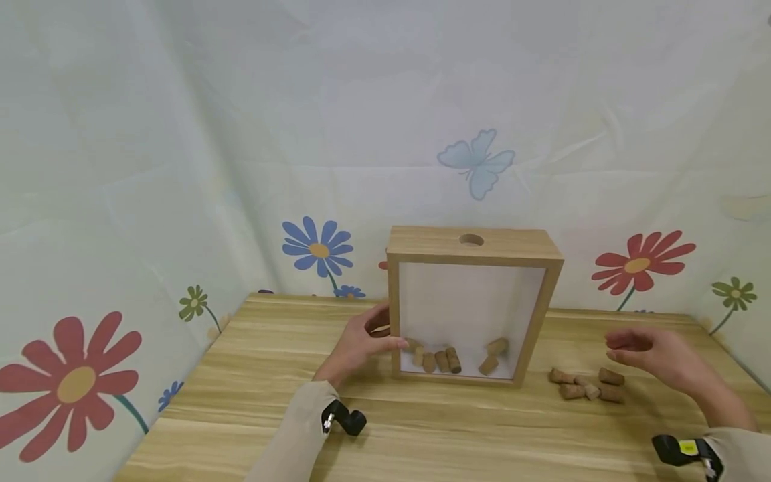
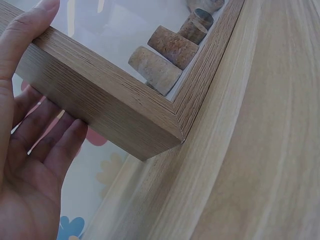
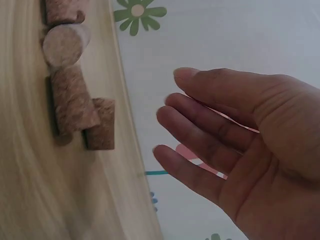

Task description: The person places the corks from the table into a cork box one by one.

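A wooden shadow box [image 1: 472, 314] with a clear front and a round hole [image 1: 472, 239] in its top stands upright on the table. Several wine corks [image 1: 442, 361] lie at its bottom behind the front pane. My left hand [image 1: 360, 340] holds the box's left side, the thumb on the front edge and the other fingers around the side; the left wrist view shows this grip up close, with fingers [image 2: 47, 130] along the wood. On the right, my right hand [image 1: 659, 355] hovers, fingers slightly bent and nothing in them. Beside it a small pile of loose corks [image 1: 587, 387] lies on the table.
The wood-grain table [image 1: 289, 348] ends at a white cloth backdrop [image 1: 361, 100] printed with flowers and a butterfly. Each wrist carries a black camera mount [image 1: 343, 418]. Between the box and the right hand lie the loose corks.
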